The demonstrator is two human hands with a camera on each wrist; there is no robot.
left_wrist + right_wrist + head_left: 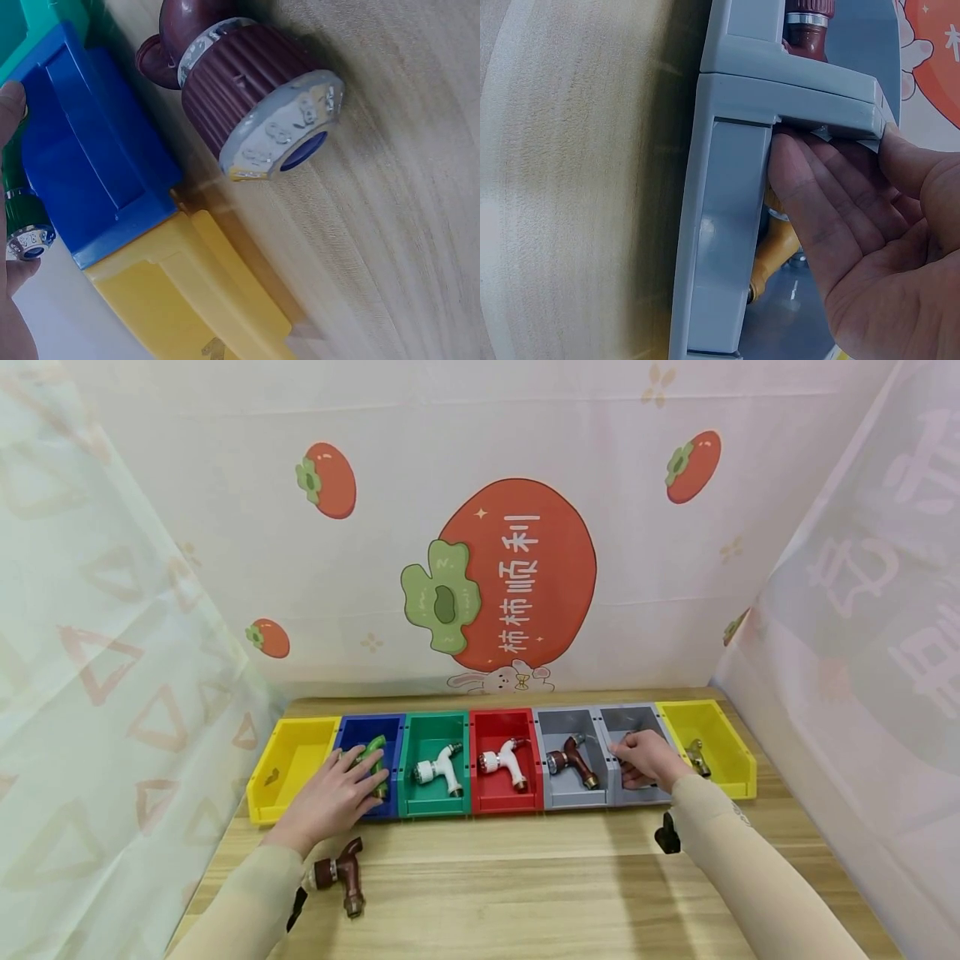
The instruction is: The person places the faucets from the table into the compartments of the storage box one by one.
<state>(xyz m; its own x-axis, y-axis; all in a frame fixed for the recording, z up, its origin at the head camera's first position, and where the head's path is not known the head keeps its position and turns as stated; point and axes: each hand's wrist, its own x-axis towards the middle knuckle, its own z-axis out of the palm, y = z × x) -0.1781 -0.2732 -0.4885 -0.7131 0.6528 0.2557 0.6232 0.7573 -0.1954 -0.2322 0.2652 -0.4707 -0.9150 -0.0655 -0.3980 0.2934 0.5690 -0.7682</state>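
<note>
My left hand (337, 793) lies over the blue bin (390, 727), its spread fingers across a green faucet (378, 745). The green faucet's ribbed handle (28, 214) shows between thumb and fingers in the left wrist view; whether the hand grips it I cannot tell. My right hand (648, 760) pinches the side wall of the right-hand grey bin (727, 232), thumb at the wall's top edge and fingers inside. Behind those fingers a brass-coloured faucet (776, 251) lies in that bin, partly hidden.
Green (416, 735) and red bins (498, 718) hold white faucets; the left-hand grey bin (566, 722) holds a dark red faucet (576, 764). Yellow bins end the row; the right one (723, 747) holds a small brass faucet (697, 758). Another dark red faucet (348, 877) lies on the wooden table (487, 893).
</note>
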